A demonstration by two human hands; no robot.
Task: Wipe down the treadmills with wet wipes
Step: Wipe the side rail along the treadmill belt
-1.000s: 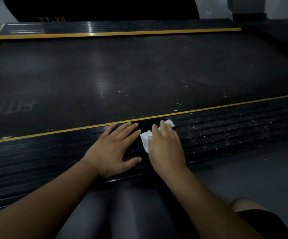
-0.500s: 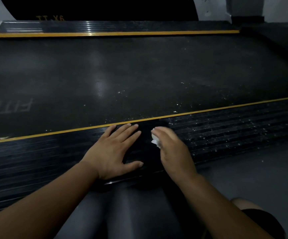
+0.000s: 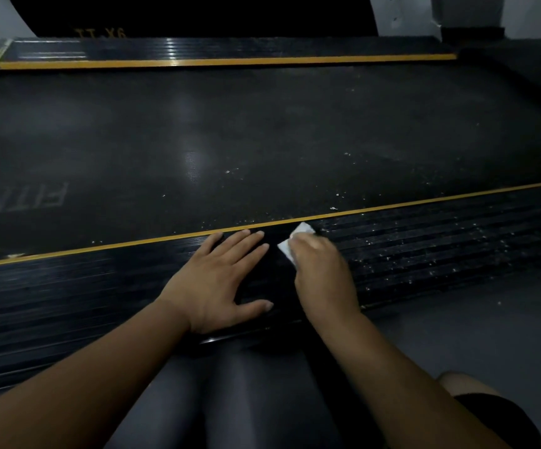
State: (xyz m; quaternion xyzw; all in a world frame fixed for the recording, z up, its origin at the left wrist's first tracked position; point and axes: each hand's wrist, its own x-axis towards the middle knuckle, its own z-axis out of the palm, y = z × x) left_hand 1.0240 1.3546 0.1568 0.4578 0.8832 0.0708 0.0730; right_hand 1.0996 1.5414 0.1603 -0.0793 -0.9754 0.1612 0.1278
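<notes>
Pressing a white wet wipe (image 3: pixel 290 246) onto the treadmill's ribbed side rail (image 3: pixel 440 251), the right hand (image 3: pixel 322 273) grasps it; the left hand (image 3: pixel 217 277) lies flat, fingers released, beside it.

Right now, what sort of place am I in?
Probably a gym or fitness room: a wide black treadmill belt with pale FITNE lettering, a black ribbed side rail edged in yellow, and the right hand holding a white wet wipe on that rail.

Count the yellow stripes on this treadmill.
2. The far yellow stripe lies beyond the belt; the near yellow stripe passes just beyond the left hand and the wet wipe under the right hand. None looks hidden.
</notes>
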